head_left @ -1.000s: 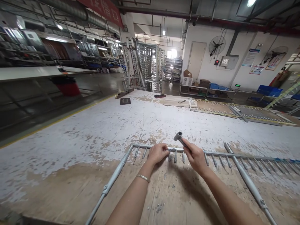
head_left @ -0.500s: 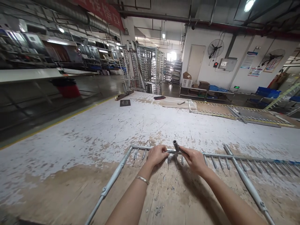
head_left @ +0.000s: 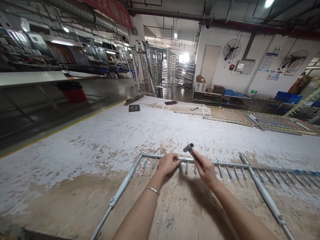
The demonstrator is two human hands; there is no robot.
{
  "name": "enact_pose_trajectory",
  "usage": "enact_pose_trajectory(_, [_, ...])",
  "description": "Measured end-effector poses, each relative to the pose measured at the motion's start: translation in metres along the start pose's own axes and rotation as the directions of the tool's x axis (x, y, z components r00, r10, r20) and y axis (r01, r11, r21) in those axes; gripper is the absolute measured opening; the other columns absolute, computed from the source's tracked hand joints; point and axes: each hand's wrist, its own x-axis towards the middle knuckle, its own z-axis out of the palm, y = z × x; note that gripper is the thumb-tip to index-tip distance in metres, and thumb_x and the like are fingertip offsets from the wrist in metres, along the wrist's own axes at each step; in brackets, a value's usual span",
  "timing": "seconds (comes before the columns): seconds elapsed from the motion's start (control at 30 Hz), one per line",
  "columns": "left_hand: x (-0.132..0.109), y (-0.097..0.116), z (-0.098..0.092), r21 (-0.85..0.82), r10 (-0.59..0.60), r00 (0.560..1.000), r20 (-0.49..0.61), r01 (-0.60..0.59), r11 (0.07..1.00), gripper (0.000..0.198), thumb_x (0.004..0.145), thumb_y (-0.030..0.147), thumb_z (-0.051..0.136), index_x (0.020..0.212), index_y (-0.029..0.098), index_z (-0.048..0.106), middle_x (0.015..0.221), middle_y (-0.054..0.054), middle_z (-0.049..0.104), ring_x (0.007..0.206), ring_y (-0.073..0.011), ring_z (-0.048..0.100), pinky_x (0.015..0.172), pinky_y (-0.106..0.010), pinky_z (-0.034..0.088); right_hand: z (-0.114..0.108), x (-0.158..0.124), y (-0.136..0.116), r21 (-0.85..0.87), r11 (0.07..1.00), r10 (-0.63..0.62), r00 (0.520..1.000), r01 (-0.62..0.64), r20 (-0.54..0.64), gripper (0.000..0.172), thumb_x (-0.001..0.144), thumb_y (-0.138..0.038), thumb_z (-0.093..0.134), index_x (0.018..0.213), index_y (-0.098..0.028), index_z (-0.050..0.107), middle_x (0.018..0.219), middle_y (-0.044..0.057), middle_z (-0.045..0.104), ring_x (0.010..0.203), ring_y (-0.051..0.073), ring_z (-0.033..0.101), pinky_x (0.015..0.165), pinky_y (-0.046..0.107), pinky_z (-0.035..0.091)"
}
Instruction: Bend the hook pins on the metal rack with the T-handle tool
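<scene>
A large workshop lay beyond a broad worktable [head_left: 100,136] whose white coating was worn through to brown board, and on the near part of it lay a pale metal frame [head_left: 127,178]. A row of spring-like metal pieces [head_left: 220,171] hung along the near side of the frame's top bar, slanting toward the person. The left hand [head_left: 168,164], a bracelet [head_left: 152,190] at its wrist, rested at that bar with its fingers curled inward; whether the tips met around one of the small hooks could not be told. To its right, the right hand [head_left: 206,169] had its fingers wrapped firmly round the handle of a hammer [head_left: 188,148], whose tubular head was raised above the frame's top bar, apart from it. Small scraps [head_left: 170,222] were scattered on the board inside the frame. Beyond the frame lay a dark square plate [head_left: 134,108], a phone-like object [head_left: 170,103] and a wrench [head_left: 194,108], with another frame [head_left: 228,115] farther right. Farther beyond the metal frame stood tall metal racks [head_left: 157,68]; a red bin [head_left: 73,92] stood well off to its left, and a wall fan [head_left: 231,49] hung far behind it, rightward.
</scene>
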Motion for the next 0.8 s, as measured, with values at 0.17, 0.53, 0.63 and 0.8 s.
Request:
enact_pose_trajectory(0.17, [0.0,0.0,0.001,0.014,-0.001,1.0,-0.016,0.001,1.0,0.013,0.073,0.033,0.062,0.077,0.023,0.069,0.078,0.0,0.071,0.077,-0.0169,0.063,0.061,-0.024,0.034,0.003,-0.003,0.004,-0.113,0.993,0.037,0.992,-0.023,0.121,0.04,0.094,-0.025,0.049,0.133,-0.029,0.057,0.102,0.005,0.074,0.084,0.02,0.068,0.071,0.027,0.051])
enact_pose_trajectory(0.53, [0.001,-0.002,0.004,0.016,-0.004,1.0,-0.028,0.004,1.0,0.016,0.076,0.036,0.06,0.078,0.023,0.069,0.079,-0.001,0.071,0.076,-0.0173,0.062,0.062,-0.024,0.035,0.006,-0.002,0.001,-0.036,0.999,0.02,1.0,-0.02,-0.003,0.042,0.097,-0.027,0.043,0.138,-0.026,0.052,0.11,0.007,0.071,0.092,0.021,0.068,0.077,0.028,0.052])
enact_pose_trajectory(0.63, [0.002,-0.002,0.004,0.012,-0.011,1.0,-0.026,0.011,1.0,0.016,0.077,0.037,0.06,0.078,0.023,0.068,0.079,-0.001,0.071,0.077,-0.0172,0.063,0.062,-0.024,0.034,0.011,-0.003,-0.002,-0.087,0.995,-0.045,0.999,0.043,-0.024,0.045,0.098,-0.025,0.04,0.142,-0.025,0.047,0.101,0.008,0.072,0.084,0.019,0.068,0.073,0.026,0.051])
enact_pose_trajectory(0.8, [0.002,-0.002,0.006,-0.005,-0.011,1.0,-0.029,0.011,1.0,0.017,0.077,0.037,0.06,0.075,0.022,0.067,0.076,0.0,0.07,0.074,-0.0161,0.061,0.062,-0.024,0.034,0.012,-0.007,-0.007,-0.216,0.973,-0.047,0.987,0.079,0.152,0.042,0.095,-0.024,0.047,0.135,-0.029,0.055,0.085,0.006,0.072,0.067,0.018,0.066,0.059,0.023,0.047])
